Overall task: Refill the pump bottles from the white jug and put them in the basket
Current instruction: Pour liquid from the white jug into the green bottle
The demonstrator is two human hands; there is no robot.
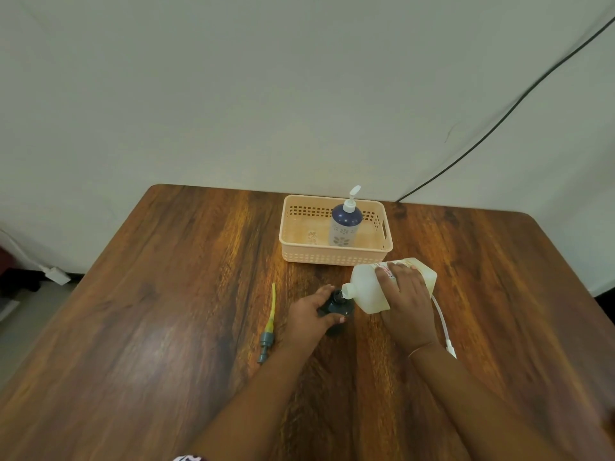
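Note:
My right hand (407, 304) grips the white jug (369, 287), which is tipped on its side with its spout at the open neck of a dark pump bottle (337, 307). My left hand (309, 314) holds that dark bottle upright on the table. Left of it lies a grey pump head with a yellowish tube (269, 324). A blue bottle with a white pump (345, 224) stands upright inside the peach basket (299, 247) at the back.
A white cable with a plug (444, 327) lies on the wooden table (166, 327) beside my right wrist. A black cable (499, 118) runs down the wall behind the table. The table's left edge drops to the floor.

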